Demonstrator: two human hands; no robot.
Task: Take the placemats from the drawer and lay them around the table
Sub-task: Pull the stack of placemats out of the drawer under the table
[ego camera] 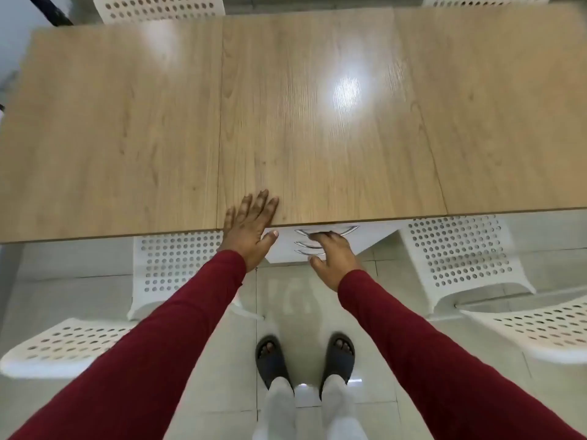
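At the far left, a white plastic chair with round holes stands on the pale tiled floor, and a second white perforated chair is pushed partly under the near edge of the long light-wood table with a glossy top. The person wears dark red long sleeves. The left hand lies flat on the near edge of the table, its fingers spread apart on the wood and its thumb hanging over the edge; it holds nothing. Just to the right of it, under the table edge, sits a white drawer unit with three curved silver handles one below another. The right hand reaches to these handles, and its fingers curl at the top curved silver handle; whether they really clamp it cannot be told, because the fingertips are blurred. The drawers look closed, so the placemats are not visible. Below, two feet in dark slide sandals stand on the floor. At the right, two more white perforated chairs stand near the table.
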